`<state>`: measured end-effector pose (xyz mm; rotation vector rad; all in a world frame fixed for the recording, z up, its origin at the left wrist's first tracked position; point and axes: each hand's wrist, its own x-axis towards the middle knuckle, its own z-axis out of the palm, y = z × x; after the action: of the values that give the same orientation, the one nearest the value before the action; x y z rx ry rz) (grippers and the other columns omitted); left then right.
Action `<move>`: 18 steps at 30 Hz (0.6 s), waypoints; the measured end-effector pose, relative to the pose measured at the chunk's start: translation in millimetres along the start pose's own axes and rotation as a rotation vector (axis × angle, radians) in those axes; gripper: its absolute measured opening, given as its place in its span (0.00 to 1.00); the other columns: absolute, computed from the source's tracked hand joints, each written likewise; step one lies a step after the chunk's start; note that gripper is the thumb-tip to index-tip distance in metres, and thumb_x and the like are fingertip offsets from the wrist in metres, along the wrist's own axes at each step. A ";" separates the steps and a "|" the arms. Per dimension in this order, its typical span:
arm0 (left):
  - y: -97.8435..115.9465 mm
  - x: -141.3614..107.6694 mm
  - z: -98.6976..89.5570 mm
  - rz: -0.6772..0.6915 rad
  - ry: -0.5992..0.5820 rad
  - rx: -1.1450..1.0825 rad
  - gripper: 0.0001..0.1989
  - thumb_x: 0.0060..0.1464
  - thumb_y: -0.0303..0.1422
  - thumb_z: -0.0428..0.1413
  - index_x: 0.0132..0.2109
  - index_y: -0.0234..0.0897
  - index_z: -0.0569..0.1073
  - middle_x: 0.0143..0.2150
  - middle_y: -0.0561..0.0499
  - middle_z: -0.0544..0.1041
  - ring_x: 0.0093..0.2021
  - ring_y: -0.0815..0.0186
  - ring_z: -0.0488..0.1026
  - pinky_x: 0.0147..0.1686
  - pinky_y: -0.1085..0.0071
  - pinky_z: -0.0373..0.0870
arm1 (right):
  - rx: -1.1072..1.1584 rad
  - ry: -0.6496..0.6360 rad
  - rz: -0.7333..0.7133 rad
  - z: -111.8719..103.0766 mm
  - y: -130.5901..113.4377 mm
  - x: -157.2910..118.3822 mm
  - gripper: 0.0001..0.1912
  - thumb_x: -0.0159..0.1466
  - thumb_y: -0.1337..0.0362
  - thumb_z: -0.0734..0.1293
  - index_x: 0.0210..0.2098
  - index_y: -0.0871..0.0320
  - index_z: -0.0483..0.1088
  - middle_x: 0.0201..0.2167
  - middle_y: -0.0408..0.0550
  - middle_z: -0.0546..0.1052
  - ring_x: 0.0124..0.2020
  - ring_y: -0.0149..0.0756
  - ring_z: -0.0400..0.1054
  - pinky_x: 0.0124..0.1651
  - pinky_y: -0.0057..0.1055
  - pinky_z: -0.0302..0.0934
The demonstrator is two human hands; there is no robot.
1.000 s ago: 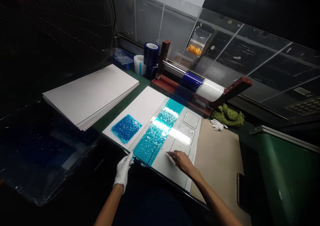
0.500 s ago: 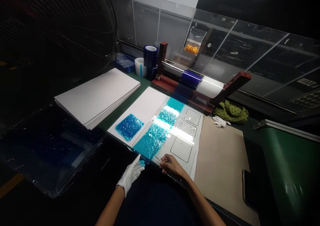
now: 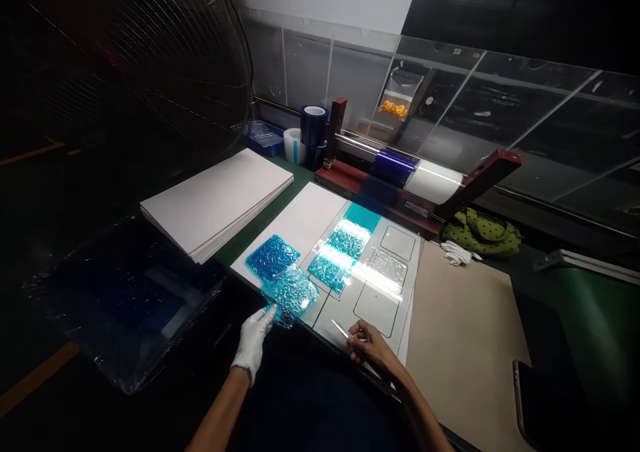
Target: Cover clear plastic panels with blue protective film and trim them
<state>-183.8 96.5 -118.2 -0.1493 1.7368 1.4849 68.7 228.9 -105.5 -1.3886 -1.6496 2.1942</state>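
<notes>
My left hand (image 3: 254, 339), in a white glove, pinches the near edge of a loose blue film piece (image 3: 293, 291). That piece partly overlaps a darker blue film square (image 3: 273, 257) on white paper. Bare-skinned, my right hand (image 3: 367, 342) is closed around thin metal tweezers (image 3: 343, 329), pointing up and left over the board. A strip of blue film (image 3: 343, 252) runs down the grey board (image 3: 335, 315) from the roll. Outlined squares and a clear textured piece (image 3: 387, 270) lie right of the strip.
Behind the board stands a red roll holder (image 3: 350, 180) with a blue roll (image 3: 394, 167) and white roll (image 3: 434, 182). A paper stack (image 3: 215, 202) is at left. Brown board (image 3: 465, 325), phone (image 3: 523, 399), white glove (image 3: 457, 253) and green pouch (image 3: 483, 233) lie right.
The near film piece has come away from the strip and moved left with my gloved hand. My right hand has moved right with the tweezers. The whole view has shifted.
</notes>
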 end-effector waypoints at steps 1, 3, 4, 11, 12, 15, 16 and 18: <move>7.3 6.2 -3.0 0.018 0.036 -0.004 0.19 0.37 0.39 0.67 0.37 0.34 0.77 0.35 0.49 0.77 0.35 0.67 0.72 0.38 0.70 0.67 | 0.004 0.007 -0.011 -2.4 1.0 -1.4 0.15 0.54 0.54 0.67 0.33 0.57 0.60 0.26 0.40 0.72 0.22 0.29 0.69 0.25 0.27 0.61; 23.2 22.6 -5.6 0.050 0.101 -0.012 0.17 0.41 0.38 0.66 0.39 0.34 0.76 0.36 0.49 0.77 0.36 0.66 0.73 0.39 0.69 0.68 | 0.019 0.025 -0.032 -5.7 2.0 -3.5 0.16 0.55 0.53 0.67 0.33 0.57 0.60 0.27 0.41 0.73 0.22 0.29 0.69 0.26 0.28 0.61; 31.2 31.9 -5.2 0.064 0.124 -0.015 0.16 0.43 0.37 0.65 0.39 0.34 0.76 0.36 0.49 0.77 0.36 0.67 0.73 0.39 0.69 0.69 | 0.028 0.037 -0.040 -6.7 2.0 -4.0 0.16 0.55 0.53 0.67 0.33 0.57 0.61 0.27 0.41 0.73 0.22 0.29 0.69 0.26 0.28 0.61; 68.4 83.8 8.0 0.091 0.155 0.011 0.12 0.57 0.37 0.54 0.43 0.32 0.71 0.40 0.49 0.75 0.36 0.68 0.73 0.36 0.67 0.73 | 0.039 0.076 -0.027 -10.9 -0.3 -0.9 0.17 0.54 0.52 0.68 0.32 0.57 0.60 0.27 0.41 0.72 0.21 0.29 0.68 0.24 0.26 0.59; 70.0 87.8 8.2 0.090 0.151 0.022 0.13 0.57 0.37 0.54 0.44 0.32 0.71 0.40 0.49 0.75 0.36 0.68 0.73 0.36 0.67 0.73 | 0.039 0.072 -0.025 -12.2 -0.1 -0.5 0.17 0.54 0.52 0.68 0.32 0.57 0.60 0.27 0.41 0.72 0.22 0.29 0.68 0.24 0.26 0.59; 69.9 97.1 6.4 0.086 0.135 0.063 0.13 0.57 0.37 0.54 0.44 0.32 0.71 0.40 0.49 0.74 0.37 0.68 0.73 0.37 0.66 0.73 | 0.044 0.065 -0.031 -16.9 1.6 0.1 0.17 0.55 0.52 0.67 0.33 0.57 0.60 0.28 0.41 0.72 0.22 0.28 0.68 0.25 0.26 0.59; 68.4 99.7 5.8 0.084 0.129 0.077 0.13 0.57 0.37 0.54 0.45 0.32 0.71 0.41 0.49 0.74 0.37 0.68 0.73 0.37 0.66 0.73 | 0.045 0.067 -0.034 -18.4 2.3 0.3 0.18 0.55 0.51 0.67 0.33 0.57 0.60 0.28 0.42 0.72 0.23 0.28 0.68 0.25 0.26 0.59; 64.5 104.2 5.7 0.077 0.125 0.105 0.13 0.57 0.37 0.54 0.45 0.32 0.71 0.42 0.48 0.74 0.38 0.67 0.73 0.38 0.65 0.73 | 0.046 0.073 -0.040 -20.9 3.2 1.2 0.18 0.55 0.51 0.67 0.34 0.57 0.60 0.29 0.42 0.72 0.23 0.28 0.68 0.25 0.26 0.59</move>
<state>-285.6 162.7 -135.2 -0.1237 1.9360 1.4616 83.6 243.5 -109.2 -1.3945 -1.5788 2.1189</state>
